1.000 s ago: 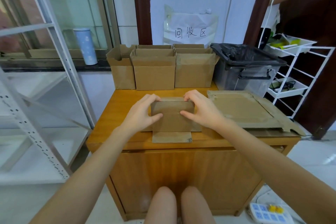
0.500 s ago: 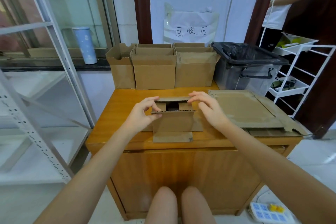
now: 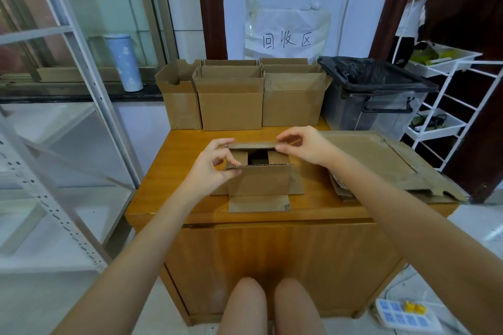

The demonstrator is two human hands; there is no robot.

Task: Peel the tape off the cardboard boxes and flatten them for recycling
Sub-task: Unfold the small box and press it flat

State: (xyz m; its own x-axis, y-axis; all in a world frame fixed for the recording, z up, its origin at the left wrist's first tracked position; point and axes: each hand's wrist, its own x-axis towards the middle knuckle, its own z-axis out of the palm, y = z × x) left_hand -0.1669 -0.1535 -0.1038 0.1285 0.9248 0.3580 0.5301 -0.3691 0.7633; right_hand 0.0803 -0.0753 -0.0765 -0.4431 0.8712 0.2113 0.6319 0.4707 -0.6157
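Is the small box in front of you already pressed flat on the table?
No, the small box stands open between the left hand and right hand, its top flaps parted over a dark gap.

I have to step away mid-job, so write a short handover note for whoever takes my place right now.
Left hand pinches the near top flap of the small box; right hand pinches the far flap. The box stands open on the wooden table, its bottom flap splayed toward you.
Done: flattened cardboard lies on the table's right side.
Left: flatten this box, then the three open boxes at the back. Any tape is too small to make out.
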